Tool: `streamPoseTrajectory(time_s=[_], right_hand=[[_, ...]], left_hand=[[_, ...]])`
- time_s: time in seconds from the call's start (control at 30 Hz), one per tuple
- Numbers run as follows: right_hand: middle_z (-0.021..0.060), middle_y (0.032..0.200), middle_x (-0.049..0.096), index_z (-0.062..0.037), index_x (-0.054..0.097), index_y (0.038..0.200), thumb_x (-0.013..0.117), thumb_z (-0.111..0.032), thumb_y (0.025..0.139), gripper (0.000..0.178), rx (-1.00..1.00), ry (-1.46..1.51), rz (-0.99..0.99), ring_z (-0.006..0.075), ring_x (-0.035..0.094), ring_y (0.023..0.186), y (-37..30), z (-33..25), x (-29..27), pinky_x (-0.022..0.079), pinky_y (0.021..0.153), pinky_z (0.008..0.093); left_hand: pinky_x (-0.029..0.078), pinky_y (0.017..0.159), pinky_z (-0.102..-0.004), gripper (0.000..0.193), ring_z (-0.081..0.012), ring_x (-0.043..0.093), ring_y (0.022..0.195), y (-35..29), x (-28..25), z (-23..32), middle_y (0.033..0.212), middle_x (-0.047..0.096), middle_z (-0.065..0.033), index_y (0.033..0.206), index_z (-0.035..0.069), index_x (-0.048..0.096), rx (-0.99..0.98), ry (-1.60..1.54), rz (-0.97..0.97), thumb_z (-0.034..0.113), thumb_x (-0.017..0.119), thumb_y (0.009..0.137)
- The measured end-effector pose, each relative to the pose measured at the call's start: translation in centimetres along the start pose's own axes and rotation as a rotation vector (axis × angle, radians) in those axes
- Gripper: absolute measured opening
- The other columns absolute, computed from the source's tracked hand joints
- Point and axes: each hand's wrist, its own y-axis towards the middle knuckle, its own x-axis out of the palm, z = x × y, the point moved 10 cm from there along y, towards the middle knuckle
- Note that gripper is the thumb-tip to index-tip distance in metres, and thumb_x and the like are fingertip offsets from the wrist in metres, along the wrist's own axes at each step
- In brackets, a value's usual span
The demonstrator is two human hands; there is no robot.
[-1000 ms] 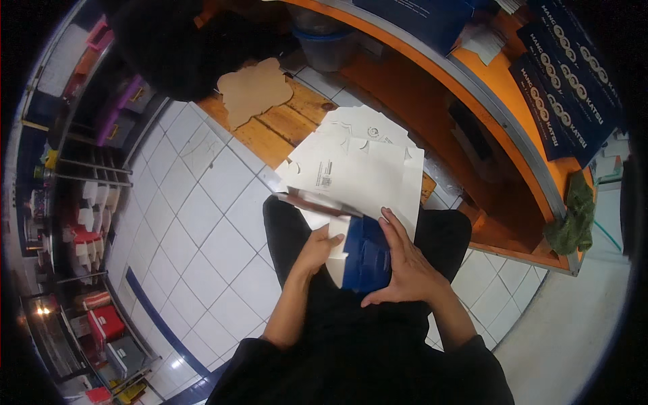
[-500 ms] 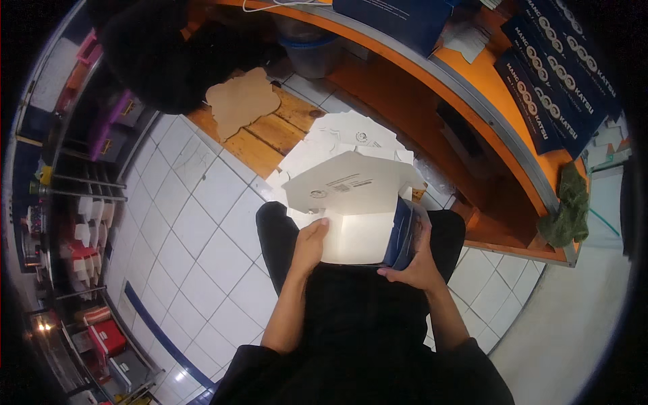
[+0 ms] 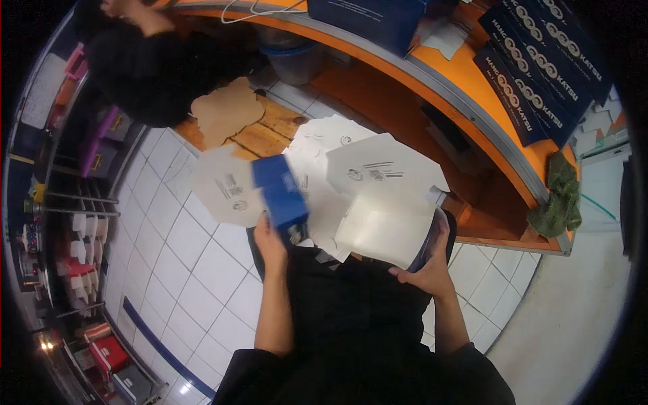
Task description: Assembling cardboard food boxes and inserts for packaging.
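Note:
My right hand (image 3: 432, 266) grips the side of an open cardboard box (image 3: 388, 233), white inside and dark blue outside, its white lid flap raised away from me. On the left, my left hand (image 3: 271, 246) is closed on a second box (image 3: 280, 192) with blue outer sides. That box's white lid part (image 3: 229, 189) sticks out to the left, slightly blurred. The two boxes are apart, above my lap. Just beyond them lies a pile of flat white cardboard blanks (image 3: 320, 137), partly covered by the boxes.
A brown cardboard sheet (image 3: 226, 108) lies on a wooden bench (image 3: 273, 128). Beyond curves an orange counter (image 3: 466, 71) bearing stacked blue boxes (image 3: 540, 74), with a green cloth (image 3: 557, 196) at its end. Another person in black (image 3: 162, 81) is at upper left. Shelving (image 3: 81, 196) lines the left.
My left hand has moved left and now holds a separate blue box. The box in my right hand has shifted slightly right. The other person's hand has come into view at upper left.

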Motion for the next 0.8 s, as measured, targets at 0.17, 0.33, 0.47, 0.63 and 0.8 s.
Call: streamPoseTrajectory(time_s=[0.17,0.33,0.47,0.63,0.8], right_hand=[[0.0228,0.153,0.027,-0.0071,0.022,0.155,0.097,-0.014,0.051,0.128,-0.101,-0.562,0.105,0.0441,0.032,0.144,-0.4,-4.3,-1.0,0.033,0.119,0.0517],[0.0248,0.150,0.032,-0.0107,0.032,0.152,0.096,-0.011,0.051,0.120,-0.147,-0.877,0.040,0.0459,0.035,0.142,-0.7,-5.7,0.5,0.037,0.115,0.0566],[0.0242,0.147,0.039,-0.0149,0.035,0.152,0.095,-0.012,0.054,0.115,-0.304,-0.984,-0.119,0.0445,0.038,0.142,-1.0,-7.0,4.1,0.037,0.113,0.0604],[0.0242,0.152,0.034,-0.0154,0.034,0.153,0.094,-0.013,0.059,0.111,-0.329,-1.005,-0.321,0.0446,0.035,0.144,-0.9,-6.5,6.7,0.036,0.114,0.0601],[0.0253,0.159,0.028,-0.0093,0.031,0.154,0.093,-0.019,0.066,0.108,-0.238,-0.754,-0.170,0.0473,0.031,0.147,-1.0,-6.3,4.9,0.037,0.115,0.0595]], left_hand=[[0.050,0.077,-0.0469,0.033,-0.0364,0.064,0.082,3.7,-3.3,-1.0,0.098,0.065,-0.0199,0.116,-0.002,0.061,0.209,0.734,0.161,0.025,0.063,0.096],[0.052,0.078,-0.0429,0.029,-0.0319,0.067,0.084,-3.0,1.9,9.5,0.086,0.069,-0.0160,0.098,-0.002,0.067,0.527,0.681,0.320,0.027,0.065,0.098],[0.050,0.070,-0.0268,0.021,-0.0106,0.062,0.075,-11.0,9.3,12.5,0.079,0.067,-0.0053,0.101,0.001,0.066,0.196,0.241,-0.446,0.022,0.070,0.098],[0.046,0.057,-0.0205,0.020,-0.0079,0.063,0.070,-13.0,12.2,9.3,0.084,0.065,-0.0022,0.107,0.001,0.065,-0.123,-0.179,-0.634,0.018,0.071,0.098],[0.055,0.058,-0.0235,0.022,-0.0122,0.069,0.069,-13.0,11.6,8.6,0.084,0.067,-0.0051,0.105,-0.001,0.063,-0.235,-0.198,-0.543,0.019,0.071,0.098]])
